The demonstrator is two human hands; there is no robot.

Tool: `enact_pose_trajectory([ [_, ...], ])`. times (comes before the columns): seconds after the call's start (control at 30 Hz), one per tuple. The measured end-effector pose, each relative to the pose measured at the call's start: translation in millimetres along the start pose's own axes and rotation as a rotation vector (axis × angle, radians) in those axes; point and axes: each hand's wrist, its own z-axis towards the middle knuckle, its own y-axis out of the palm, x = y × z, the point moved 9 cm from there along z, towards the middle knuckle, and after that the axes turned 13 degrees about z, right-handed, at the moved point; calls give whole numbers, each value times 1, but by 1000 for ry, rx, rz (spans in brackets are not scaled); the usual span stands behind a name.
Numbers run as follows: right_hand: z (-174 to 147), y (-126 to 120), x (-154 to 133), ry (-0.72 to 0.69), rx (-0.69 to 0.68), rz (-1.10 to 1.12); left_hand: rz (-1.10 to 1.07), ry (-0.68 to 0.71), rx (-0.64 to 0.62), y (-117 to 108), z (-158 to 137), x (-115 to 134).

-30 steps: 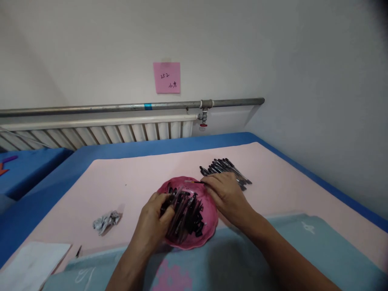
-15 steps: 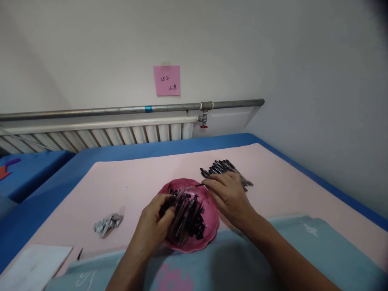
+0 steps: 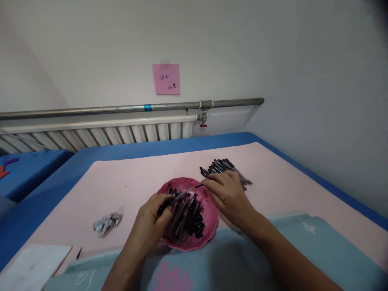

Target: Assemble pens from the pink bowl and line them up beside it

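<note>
A thin, clear pen refill [image 3: 184,192] with a dark end stretches between my two hands above the pink bowl [image 3: 211,204]. My right hand [image 3: 228,196] pinches its dark end at the bowl's upper right rim. At the left rim my left hand [image 3: 153,218] is closed on a dark pen part, partly hidden by the fingers, where the refill's other end meets it. Dark pen barrels [image 3: 183,222] and small black caps [image 3: 199,226] fill much of the bowl. Behind my right hand, several black-capped pens [image 3: 224,165] lie side by side.
Pink paper [image 3: 130,173] covers the blue table [image 3: 121,152]. Left of the bowl are crumpled paper [image 3: 106,223], a white sheet [image 3: 32,264] and a small dark piece [image 3: 79,253]. A teal cloth [image 3: 291,234] lies along the near edge. A radiator [image 3: 136,134] stands behind.
The refill was bowed upward and is now straighter between my hands. My left hand has shifted slightly left; my right hand has hardly moved.
</note>
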Motion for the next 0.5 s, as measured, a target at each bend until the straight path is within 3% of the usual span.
enact_pose_trajectory([
  [0.27,-1,5,-5,-34,-50,-77,55,9,13,-5,0,-2],
  [0.5,-5,23,-6,-132,-229,-98,70,-22,-71,-4,0,-10],
])
